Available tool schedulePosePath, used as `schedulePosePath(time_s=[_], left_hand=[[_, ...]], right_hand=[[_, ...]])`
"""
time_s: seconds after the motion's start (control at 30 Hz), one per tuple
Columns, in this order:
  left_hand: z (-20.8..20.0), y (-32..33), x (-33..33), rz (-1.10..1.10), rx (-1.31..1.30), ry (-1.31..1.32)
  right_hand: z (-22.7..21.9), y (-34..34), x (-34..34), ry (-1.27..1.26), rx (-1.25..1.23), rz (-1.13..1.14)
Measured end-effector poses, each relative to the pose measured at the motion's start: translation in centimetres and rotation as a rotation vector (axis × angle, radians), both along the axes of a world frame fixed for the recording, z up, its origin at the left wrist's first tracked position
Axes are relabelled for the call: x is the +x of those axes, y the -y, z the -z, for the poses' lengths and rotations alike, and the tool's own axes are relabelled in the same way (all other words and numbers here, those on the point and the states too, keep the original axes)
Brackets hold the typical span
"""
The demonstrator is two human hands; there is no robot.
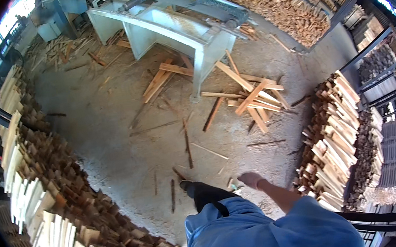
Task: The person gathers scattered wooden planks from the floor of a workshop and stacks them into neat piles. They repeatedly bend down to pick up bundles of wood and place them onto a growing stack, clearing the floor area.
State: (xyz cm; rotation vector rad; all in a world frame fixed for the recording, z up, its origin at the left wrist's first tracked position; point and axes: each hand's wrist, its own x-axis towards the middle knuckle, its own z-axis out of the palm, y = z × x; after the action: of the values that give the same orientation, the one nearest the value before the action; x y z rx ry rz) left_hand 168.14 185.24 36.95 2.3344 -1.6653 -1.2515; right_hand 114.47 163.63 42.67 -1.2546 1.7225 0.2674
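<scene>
My right hand (250, 180) hangs low in front of my blue shirt (273, 236), apparently in a pinkish glove. Its fingers are too small and blurred to make out, and no object shows clearly in it. Below it lies the concrete floor (127, 157), strewn with sawdust and thin wood strips. One dark strip (173, 195) rests left of my foot (184, 184). My left hand is not visible; my shirt and the lower edge hide that side.
A long stack of wood pieces (57, 157) runs along my left. Another stack (334, 150) stands at right. Ahead is a pale metal machine frame (160, 26), with loose planks (254, 97) heaped by its near leg. A large offcut pile (273, 8) lies beyond.
</scene>
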Motion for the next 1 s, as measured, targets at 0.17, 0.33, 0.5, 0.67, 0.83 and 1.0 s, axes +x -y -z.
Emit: schedulePosePath(time_s=[0.17,0.33,0.5,0.67,0.83,1.0], left_hand=[[-1.8,3.6,-2.3,0.003,-0.080,-0.066],[0.8,2.4,-2.5,0.502,-0.056,0.135],[4.8,3.6,-6.6,0.309,0.176,-0.008],[2.6,5.7,-13.4,0.138,0.257,0.003],[0.6,8.1,-23.6,0.025,0.232,-0.025],[2.9,12.5,-30.2,0.364,0.097,-0.149]], right_hand=[[-1.0,-17.8,-6.8,-0.196,0.350,0.027],[-2.5,-21.5,-7.3,-0.118,0.317,0.098],[3.4,-24.0,-10.6,0.003,0.002,0.178],[5.5,-27.1,-17.4,-0.003,0.080,0.186],[7.5,-32.3,-28.5,0.010,0.012,0.041],[1.6,-30.8,-36.8,-0.085,-0.007,0.867]])
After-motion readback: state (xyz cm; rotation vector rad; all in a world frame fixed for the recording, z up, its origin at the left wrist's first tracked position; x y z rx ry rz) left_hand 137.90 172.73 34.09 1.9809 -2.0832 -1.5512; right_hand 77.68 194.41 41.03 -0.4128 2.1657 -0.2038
